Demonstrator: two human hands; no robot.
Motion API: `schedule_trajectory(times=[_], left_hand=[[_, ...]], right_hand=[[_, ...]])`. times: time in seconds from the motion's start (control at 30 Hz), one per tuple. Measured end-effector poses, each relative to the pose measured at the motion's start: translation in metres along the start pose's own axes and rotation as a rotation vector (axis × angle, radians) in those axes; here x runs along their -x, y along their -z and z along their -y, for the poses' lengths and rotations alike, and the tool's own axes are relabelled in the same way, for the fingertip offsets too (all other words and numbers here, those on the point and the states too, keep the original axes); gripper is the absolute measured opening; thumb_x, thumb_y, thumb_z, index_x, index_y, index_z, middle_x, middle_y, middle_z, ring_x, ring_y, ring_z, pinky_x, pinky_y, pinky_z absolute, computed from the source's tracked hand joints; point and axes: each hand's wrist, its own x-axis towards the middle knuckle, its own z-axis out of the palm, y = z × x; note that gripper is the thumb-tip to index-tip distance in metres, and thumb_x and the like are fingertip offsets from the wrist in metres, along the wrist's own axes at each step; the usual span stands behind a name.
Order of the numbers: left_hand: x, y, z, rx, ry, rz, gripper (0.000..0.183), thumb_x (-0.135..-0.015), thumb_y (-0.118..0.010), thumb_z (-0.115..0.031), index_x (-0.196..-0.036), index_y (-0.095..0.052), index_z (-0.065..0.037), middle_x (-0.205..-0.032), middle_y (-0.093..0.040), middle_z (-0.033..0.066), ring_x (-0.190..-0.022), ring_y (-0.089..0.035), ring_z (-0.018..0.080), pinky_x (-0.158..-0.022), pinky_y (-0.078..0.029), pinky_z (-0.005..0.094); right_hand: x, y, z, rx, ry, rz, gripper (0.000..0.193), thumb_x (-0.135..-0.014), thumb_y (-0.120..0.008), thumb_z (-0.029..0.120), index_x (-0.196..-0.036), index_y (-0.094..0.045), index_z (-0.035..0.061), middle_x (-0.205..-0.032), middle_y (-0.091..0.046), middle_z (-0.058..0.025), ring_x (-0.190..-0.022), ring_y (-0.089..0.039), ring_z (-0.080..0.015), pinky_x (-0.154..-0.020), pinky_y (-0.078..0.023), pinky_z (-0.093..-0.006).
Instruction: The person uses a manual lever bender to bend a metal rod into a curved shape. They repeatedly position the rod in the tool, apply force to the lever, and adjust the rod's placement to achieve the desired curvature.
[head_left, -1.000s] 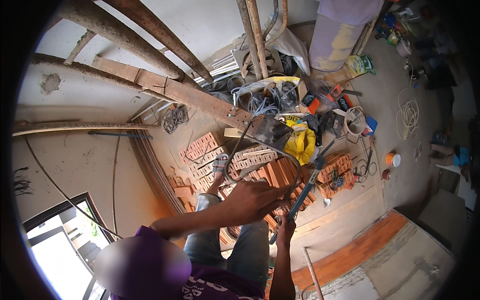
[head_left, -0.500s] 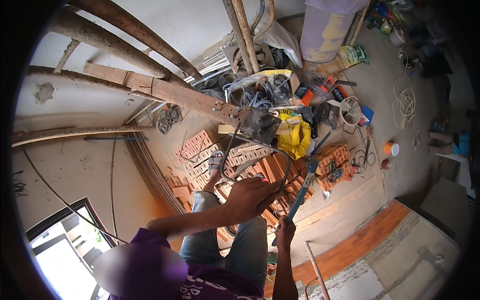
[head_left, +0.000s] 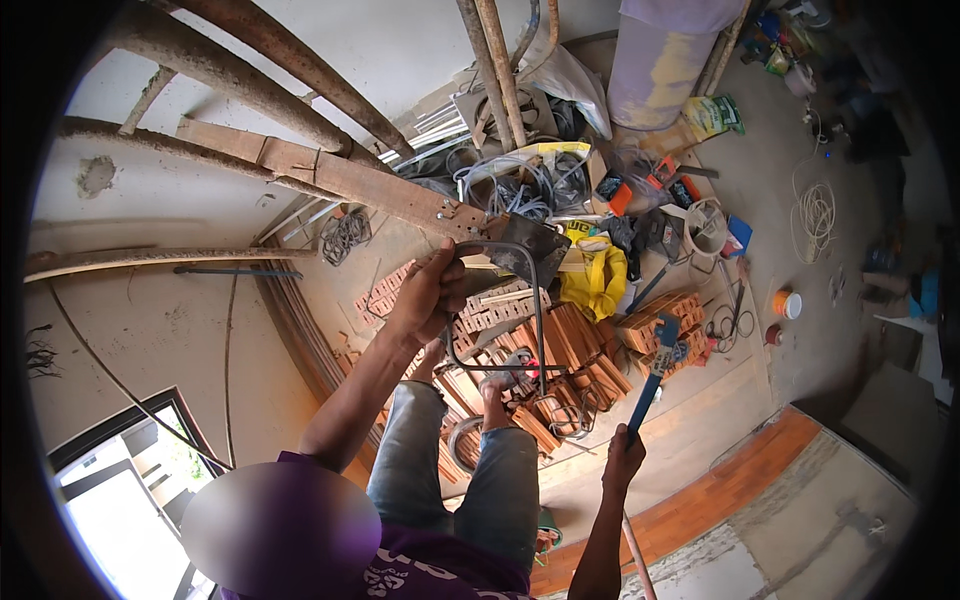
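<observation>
Floor: bare grey concrete floor (head_left: 860,140), strewn with stacked red clay bricks (head_left: 560,340).
Grips: your left hand (head_left: 428,295) clutches bent rectangular steel wire stirrup (head_left: 537,330); your right hand (head_left: 622,462) fists blue-headed metal bending tool (head_left: 655,370).

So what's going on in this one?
A person seen from above holds a rectangular loop of bent steel rod up in the left hand and grips a long blue-headed bending tool in the right hand. Below them lie stacked red bricks, more bent rod loops, coiled cables and a yellow bag on the concrete floor.
</observation>
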Motion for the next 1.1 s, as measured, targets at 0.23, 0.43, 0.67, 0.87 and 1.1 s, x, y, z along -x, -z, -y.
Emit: schedule_trajectory(times=[0.23,0.43,0.67,0.87,1.1], left_hand=[[-0.019,0.019,0.016,0.153,0.099,0.079,0.041,-0.104,-0.035,-0.034,-0.120,-0.056,-0.003,-0.065,-0.026,-0.0091,-0.054,-0.023,0.0024,-0.045,-0.023,0.0173],[-0.026,0.023,0.015,0.189,0.106,0.113,0.041,-0.104,-0.036,-0.034,-0.119,-0.057,-0.002,-0.065,-0.028,-0.0092,-0.053,-0.023,0.0023,-0.046,-0.023,0.0165],[-0.036,0.030,0.008,0.121,0.134,0.165,0.040,-0.103,-0.040,-0.038,-0.111,-0.061,-0.004,-0.065,-0.026,-0.0091,-0.054,-0.022,0.0030,-0.045,-0.020,0.0173],[-0.037,0.026,0.002,0.065,0.159,0.181,0.039,-0.101,-0.046,-0.038,-0.110,-0.061,-0.003,-0.066,-0.026,-0.0090,-0.054,-0.023,0.0028,-0.045,-0.019,0.0172],[-0.037,0.014,0.017,0.014,0.073,0.115,0.039,-0.099,-0.050,-0.040,-0.107,-0.063,-0.003,-0.066,-0.030,-0.0086,-0.054,-0.026,0.0031,-0.045,-0.020,0.0182]], right_hand=[[0.028,-0.020,0.000,-0.189,-0.107,0.070,0.040,-0.096,-0.054,0.033,-0.066,-0.042,0.0094,-0.054,-0.037,0.0041,-0.044,-0.033,-0.0054,-0.041,-0.025,-0.0233],[0.042,-0.038,0.001,-0.221,-0.116,0.130,0.042,-0.095,-0.056,0.036,-0.066,-0.042,0.0083,-0.053,-0.037,0.0026,-0.044,-0.036,-0.0064,-0.041,-0.027,-0.0240],[-0.012,-0.008,0.027,0.142,0.207,0.167,0.055,-0.094,-0.049,0.050,-0.070,-0.052,0.0003,-0.054,-0.043,-0.0078,-0.052,-0.043,-0.0157,-0.050,-0.035,-0.0371],[-0.094,0.027,0.119,0.572,0.583,0.150,0.039,-0.087,-0.064,0.041,-0.071,-0.057,0.0061,-0.053,-0.046,-0.0127,-0.050,-0.049,-0.0319,-0.050,-0.037,-0.0410],[-0.142,0.042,0.181,0.741,0.850,0.132,0.043,-0.084,-0.067,0.046,-0.073,-0.061,0.0053,-0.052,-0.049,-0.0075,-0.047,-0.052,-0.0257,-0.049,-0.039,-0.0367]])
